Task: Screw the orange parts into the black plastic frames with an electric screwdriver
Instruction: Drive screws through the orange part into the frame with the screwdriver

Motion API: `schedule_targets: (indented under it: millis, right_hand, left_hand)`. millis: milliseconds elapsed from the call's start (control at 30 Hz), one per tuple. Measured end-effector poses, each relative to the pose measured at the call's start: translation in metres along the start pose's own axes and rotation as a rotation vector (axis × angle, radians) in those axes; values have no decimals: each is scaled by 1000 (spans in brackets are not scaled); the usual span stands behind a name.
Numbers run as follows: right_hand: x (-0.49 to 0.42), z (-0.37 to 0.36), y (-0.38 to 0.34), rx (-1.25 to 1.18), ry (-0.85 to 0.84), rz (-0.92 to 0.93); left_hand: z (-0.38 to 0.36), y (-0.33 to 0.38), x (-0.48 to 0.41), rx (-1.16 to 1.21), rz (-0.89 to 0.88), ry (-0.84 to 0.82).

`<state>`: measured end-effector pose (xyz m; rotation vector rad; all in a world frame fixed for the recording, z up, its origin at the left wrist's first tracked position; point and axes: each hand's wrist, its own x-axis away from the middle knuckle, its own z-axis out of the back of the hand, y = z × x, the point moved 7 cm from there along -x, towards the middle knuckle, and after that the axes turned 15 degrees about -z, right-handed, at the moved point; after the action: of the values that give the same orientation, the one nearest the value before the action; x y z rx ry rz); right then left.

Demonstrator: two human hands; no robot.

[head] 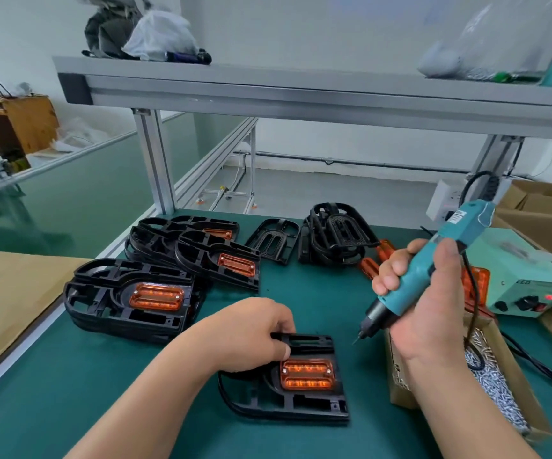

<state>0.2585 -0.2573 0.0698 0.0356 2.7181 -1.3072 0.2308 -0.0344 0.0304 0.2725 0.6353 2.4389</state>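
Note:
A black plastic frame (287,397) lies flat on the green mat in front of me, with an orange part (307,373) seated in it and a screw head at each end. My left hand (251,334) grips the frame's far left edge, fingers curled over it. My right hand (423,293) holds the teal electric screwdriver (433,263) tilted, its bit hanging in the air just right of the frame's far corner, not touching it.
Stacks of frames with orange parts fitted (142,299) lie at the left. Bare black frames (337,236) and loose orange parts (372,263) sit behind. A cardboard box of screws (496,385) stands at the right, next to the screwdriver's power unit (526,279). A shelf beam (301,94) runs overhead.

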Motion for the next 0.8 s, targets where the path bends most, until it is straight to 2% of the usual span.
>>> schedule_targets:
  millis: [133, 367, 533, 633, 800]
  right_hand:
    - [-2, 4, 3, -3, 4, -12]
    - [-3, 7, 5, -42, 55, -51]
    - [-3, 9, 4, -32, 66, -41]
    - [-4, 8, 5, -23, 67, -49]
    - [-4, 12, 11, -28, 71, -39]
  left_hand:
    - [10, -5, 2, -44, 25, 79]
    - [45, -11, 12, -44, 66, 334]
    - [100, -17, 19, -201, 128, 533]
    - [140, -30, 13, -338, 178, 565]
    - [180, -72, -17, -437, 244, 523]
